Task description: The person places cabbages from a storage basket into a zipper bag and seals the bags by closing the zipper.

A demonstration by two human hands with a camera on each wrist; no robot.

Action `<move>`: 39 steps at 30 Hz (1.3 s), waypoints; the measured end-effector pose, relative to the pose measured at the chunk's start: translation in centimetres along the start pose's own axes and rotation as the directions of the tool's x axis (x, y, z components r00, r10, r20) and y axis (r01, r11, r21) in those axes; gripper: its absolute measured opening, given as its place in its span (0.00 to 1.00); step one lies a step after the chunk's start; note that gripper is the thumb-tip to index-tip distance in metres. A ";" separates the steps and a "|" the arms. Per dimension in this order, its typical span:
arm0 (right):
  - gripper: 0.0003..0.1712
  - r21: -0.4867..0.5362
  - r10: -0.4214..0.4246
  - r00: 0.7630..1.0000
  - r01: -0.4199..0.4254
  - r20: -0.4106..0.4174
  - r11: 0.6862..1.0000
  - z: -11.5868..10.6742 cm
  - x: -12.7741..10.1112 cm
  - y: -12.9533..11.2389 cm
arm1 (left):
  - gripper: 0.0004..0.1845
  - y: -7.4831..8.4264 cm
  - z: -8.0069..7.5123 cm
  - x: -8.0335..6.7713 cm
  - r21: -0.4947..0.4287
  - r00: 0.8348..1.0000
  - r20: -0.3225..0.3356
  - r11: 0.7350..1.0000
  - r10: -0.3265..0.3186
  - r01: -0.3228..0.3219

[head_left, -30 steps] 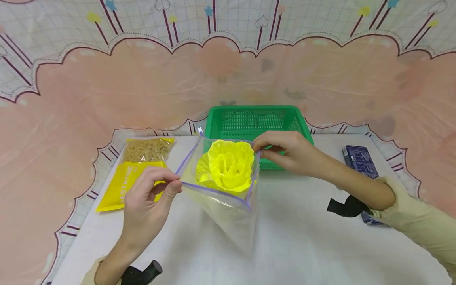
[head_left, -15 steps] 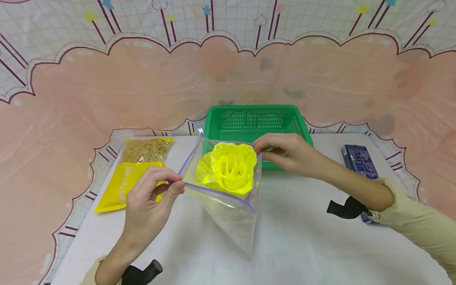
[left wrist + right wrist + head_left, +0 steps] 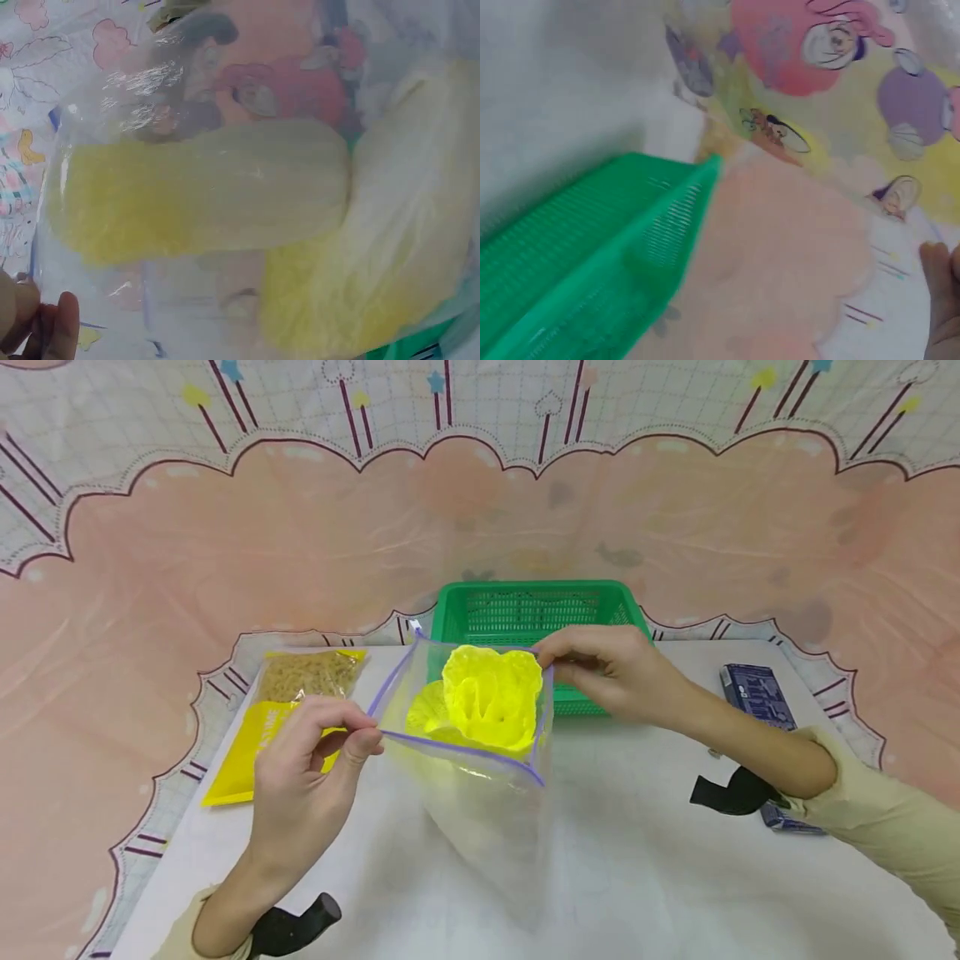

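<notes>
Clear zip bag (image 3: 480, 793) held open above the table (image 3: 675, 877), a yellow cabbage-like toy (image 3: 487, 702) inside it

Left hand (image 3: 300, 785) pinches the bag's near-left rim between thumb and forefinger; right hand (image 3: 615, 672) pinches the far-right rim — the purple-edged mouth is stretched wide between them. Bag hangs mid-scene, just near of the green basket (image 3: 525, 606) at the table's far edge. To the left lies a yellow pasta packet (image 3: 285, 710); to the right, a dark blue box (image 3: 757, 693) — both well apart from the bag
</notes>
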State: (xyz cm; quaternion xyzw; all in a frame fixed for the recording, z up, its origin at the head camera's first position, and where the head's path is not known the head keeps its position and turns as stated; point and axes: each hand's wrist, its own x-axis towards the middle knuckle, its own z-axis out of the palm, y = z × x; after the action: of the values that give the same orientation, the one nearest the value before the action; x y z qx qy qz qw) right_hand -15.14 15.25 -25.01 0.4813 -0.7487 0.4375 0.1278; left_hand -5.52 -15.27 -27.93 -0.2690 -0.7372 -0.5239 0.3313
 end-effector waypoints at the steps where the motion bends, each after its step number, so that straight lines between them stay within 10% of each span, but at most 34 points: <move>1: 0.15 -0.009 -0.014 1.000 0.014 -0.008 1.000 -0.1 0.1 -0.1 | 0.09 0.1 0.0 0.1 -0.016 1.000 -0.016 1.000 0.006 -0.007; 19: 0.13 0.095 0.006 1.000 -0.003 -0.030 0.995 -0.1 0.8 0.3 | 0.16 -0.5 0.5 -0.1 -0.066 0.995 0.038 0.994 0.091 -0.089; 30: 0.10 0.189 0.114 0.993 -0.105 -0.036 0.976 0.4 0.7 0.2 | 0.14 -4.1 0.9 -2.6 -0.247 0.946 0.240 0.956 0.219 -0.158; 39: 0.08 0.254 0.166 0.985 -0.148 -0.051 0.956 0.3 0.6 -0.2 | 0.25 -5.4 2.0 -0.7 -0.075 0.990 0.142 0.997 0.013 -0.003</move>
State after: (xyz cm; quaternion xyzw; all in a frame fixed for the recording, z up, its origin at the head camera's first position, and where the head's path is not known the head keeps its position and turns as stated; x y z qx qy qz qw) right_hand -15.20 14.63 -24.68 0.4165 -0.7187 0.5538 0.0579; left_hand -9.53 -15.08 -32.17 -0.3209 -0.7378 -0.5292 0.2696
